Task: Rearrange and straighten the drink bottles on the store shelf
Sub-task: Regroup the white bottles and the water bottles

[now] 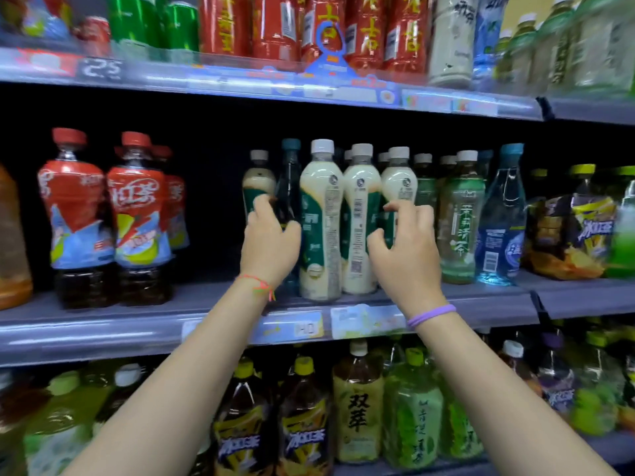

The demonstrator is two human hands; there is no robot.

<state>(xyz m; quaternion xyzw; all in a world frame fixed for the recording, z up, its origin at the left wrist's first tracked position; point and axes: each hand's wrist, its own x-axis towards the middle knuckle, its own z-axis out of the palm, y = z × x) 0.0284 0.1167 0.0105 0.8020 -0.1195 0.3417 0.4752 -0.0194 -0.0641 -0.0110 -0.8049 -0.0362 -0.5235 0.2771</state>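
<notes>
On the middle shelf (220,304) stand three cream milk-tea bottles with green labels: the first (321,214), the second (360,207) and the third (400,180). A fourth cream bottle (258,176) stands further back on the left. My left hand (269,242) curls round a dark bottle with a teal cap (290,173), just left of the first cream bottle. My right hand (407,245) is curled on the third cream bottle, thumb on its left side and fingers across its front. The lower bodies of both held bottles are hidden.
Red-labelled iced-tea bottles (137,218) stand to the left, across a dark gap. Green tea (462,218) and a blue water bottle (501,228) crowd the right. The upper shelf edge (275,84) hangs just above the caps. Larger bottles (302,424) fill the shelf below.
</notes>
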